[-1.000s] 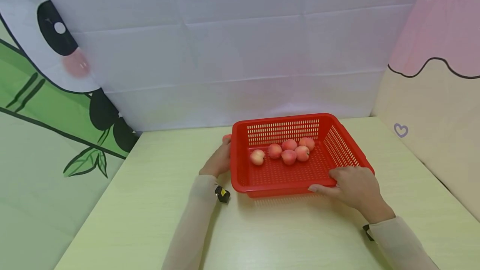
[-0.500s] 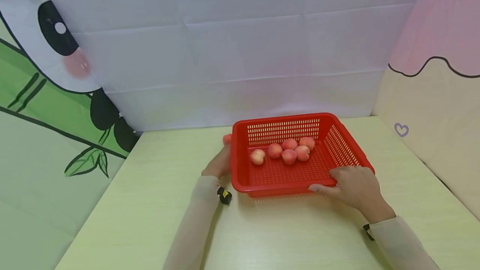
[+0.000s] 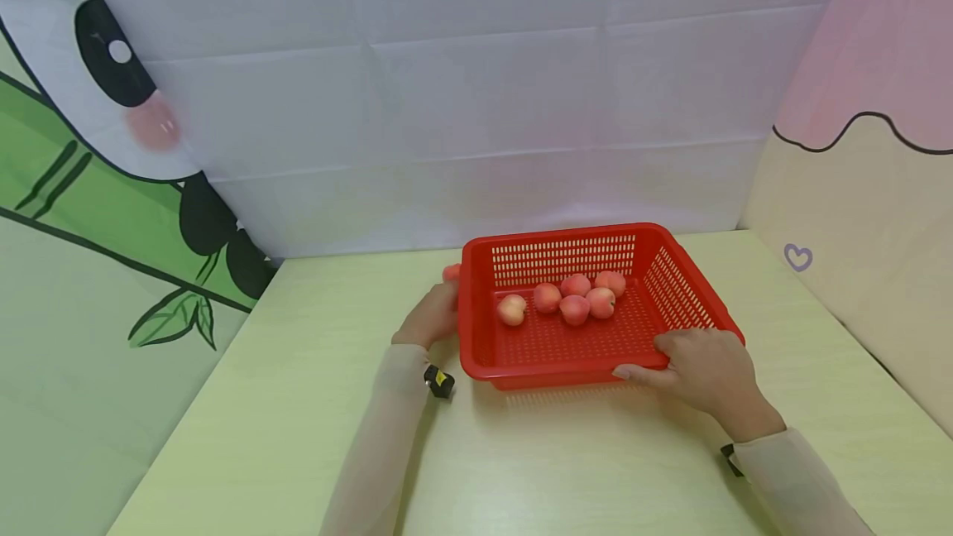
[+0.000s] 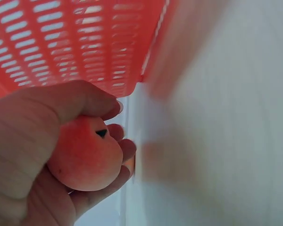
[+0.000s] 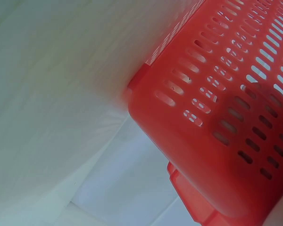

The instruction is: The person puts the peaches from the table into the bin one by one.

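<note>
A red plastic basket point(image 3: 566, 372) with slotted walls stands on the table, several peaches point(image 3: 574, 309) lying in it. My right hand point(image 3: 707, 370) grips its near right corner, the thumb along the front side; only a sliver of that hand shows in the right wrist view. My left hand point(image 3: 430, 317) is beside the basket's left wall, its fingertips hidden in the head view. The left wrist view shows a peach point(image 4: 87, 155) held between its thumb and curled fingers, outside the basket wall. Past those fingers a red bit point(image 3: 450, 272) shows; whether it is the same peach I cannot tell.
The pale wooden table point(image 3: 298, 404) extends left of and in front of the basket. A light cloth backdrop point(image 3: 476, 106) rises behind it, and a printed one point(image 3: 856, 271) stands along the right side.
My left hand has shifted slightly right and then back left beside the basket. The right hand, basket and peaches inside stay in place.
</note>
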The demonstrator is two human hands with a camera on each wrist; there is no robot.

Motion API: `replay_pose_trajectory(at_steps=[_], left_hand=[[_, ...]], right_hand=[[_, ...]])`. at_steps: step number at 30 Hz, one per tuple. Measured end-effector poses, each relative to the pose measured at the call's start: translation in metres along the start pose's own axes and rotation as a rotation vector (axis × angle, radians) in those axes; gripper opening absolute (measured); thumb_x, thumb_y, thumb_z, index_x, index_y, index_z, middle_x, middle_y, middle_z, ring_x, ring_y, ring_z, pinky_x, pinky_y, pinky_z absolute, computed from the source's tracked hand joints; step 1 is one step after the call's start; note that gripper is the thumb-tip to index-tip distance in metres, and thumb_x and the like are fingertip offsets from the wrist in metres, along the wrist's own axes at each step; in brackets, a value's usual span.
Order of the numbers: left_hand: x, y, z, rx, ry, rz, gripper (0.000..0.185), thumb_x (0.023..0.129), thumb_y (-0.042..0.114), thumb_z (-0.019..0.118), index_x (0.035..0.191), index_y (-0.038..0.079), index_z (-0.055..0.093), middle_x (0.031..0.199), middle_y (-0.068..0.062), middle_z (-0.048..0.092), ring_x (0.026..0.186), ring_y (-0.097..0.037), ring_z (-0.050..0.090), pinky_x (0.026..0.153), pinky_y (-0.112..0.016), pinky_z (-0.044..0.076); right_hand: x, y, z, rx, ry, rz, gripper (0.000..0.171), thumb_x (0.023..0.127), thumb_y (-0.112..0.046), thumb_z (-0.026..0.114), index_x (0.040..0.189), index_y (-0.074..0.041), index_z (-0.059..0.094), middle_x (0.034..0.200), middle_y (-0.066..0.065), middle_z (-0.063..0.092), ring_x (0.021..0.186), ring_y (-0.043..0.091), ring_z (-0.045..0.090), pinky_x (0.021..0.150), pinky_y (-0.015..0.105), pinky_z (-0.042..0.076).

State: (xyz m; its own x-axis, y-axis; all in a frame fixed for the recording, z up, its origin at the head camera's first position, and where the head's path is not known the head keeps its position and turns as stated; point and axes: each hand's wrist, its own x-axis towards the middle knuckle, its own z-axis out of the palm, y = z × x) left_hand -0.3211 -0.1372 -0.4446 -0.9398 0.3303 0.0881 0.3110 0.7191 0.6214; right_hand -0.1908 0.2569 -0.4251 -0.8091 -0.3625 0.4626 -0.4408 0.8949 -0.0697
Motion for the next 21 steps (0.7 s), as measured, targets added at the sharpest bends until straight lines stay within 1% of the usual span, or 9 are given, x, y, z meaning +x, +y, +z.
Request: replay_pose_trajectory(at_steps=[4,8,11,15,18,21], left_hand=[[-0.002,-0.003,-0.005,0.043,0.022,0.003,0.009,0.103,0.017,0.069,0.111,0.014,0.072,0.091,0.000,0.071,0.084,-0.020,0.062,0.084,-0.037,0.054],[-0.002,-0.004,-0.008,0.042,0.035,-0.001,0.011,0.104,0.019,0.067,0.110,0.013,0.074,0.088,-0.001,0.068,0.082,-0.020,0.060,0.078,-0.035,0.051],[-0.002,-0.003,-0.009,0.059,0.051,-0.021,0.012,0.103,0.018,0.063,0.103,0.013,0.075,0.078,-0.001,0.064,0.074,-0.020,0.057,0.070,-0.034,0.047],[-0.003,-0.001,-0.011,0.104,0.080,-0.052,0.018,0.101,0.017,0.061,0.090,0.013,0.074,0.068,-0.001,0.057,0.066,-0.019,0.052,0.062,-0.032,0.041],[-0.005,0.001,-0.012,0.126,0.096,-0.073,0.021,0.100,0.016,0.060,0.083,0.012,0.073,0.065,0.000,0.054,0.064,-0.018,0.050,0.060,-0.031,0.039],[-0.006,0.002,-0.013,0.126,0.114,-0.091,0.025,0.098,0.015,0.059,0.076,0.011,0.070,0.062,-0.001,0.051,0.062,-0.018,0.049,0.058,-0.031,0.037]], right_hand=[[0.000,-0.001,-0.001,-0.001,-0.023,0.010,0.075,0.085,-0.088,0.059,0.059,-0.024,0.031,0.054,-0.013,0.022,0.049,0.007,0.026,0.049,0.028,0.020],[0.001,-0.001,-0.001,-0.001,-0.033,0.014,0.074,0.086,-0.086,0.061,0.059,-0.024,0.032,0.055,-0.013,0.022,0.050,0.008,0.025,0.049,0.029,0.019],[0.001,0.000,-0.001,-0.004,-0.038,0.018,0.074,0.085,-0.086,0.062,0.059,-0.024,0.032,0.055,-0.013,0.022,0.050,0.008,0.025,0.049,0.029,0.019],[0.001,0.000,-0.001,-0.006,-0.046,0.024,0.073,0.085,-0.085,0.063,0.059,-0.024,0.032,0.054,-0.012,0.024,0.050,0.008,0.027,0.049,0.029,0.020],[0.001,-0.001,-0.001,-0.005,-0.046,0.023,0.073,0.085,-0.085,0.063,0.059,-0.024,0.032,0.054,-0.012,0.024,0.050,0.008,0.027,0.049,0.029,0.021],[0.001,-0.001,-0.001,-0.004,-0.042,0.021,0.073,0.085,-0.085,0.063,0.059,-0.024,0.031,0.054,-0.013,0.023,0.050,0.008,0.026,0.049,0.029,0.020]])
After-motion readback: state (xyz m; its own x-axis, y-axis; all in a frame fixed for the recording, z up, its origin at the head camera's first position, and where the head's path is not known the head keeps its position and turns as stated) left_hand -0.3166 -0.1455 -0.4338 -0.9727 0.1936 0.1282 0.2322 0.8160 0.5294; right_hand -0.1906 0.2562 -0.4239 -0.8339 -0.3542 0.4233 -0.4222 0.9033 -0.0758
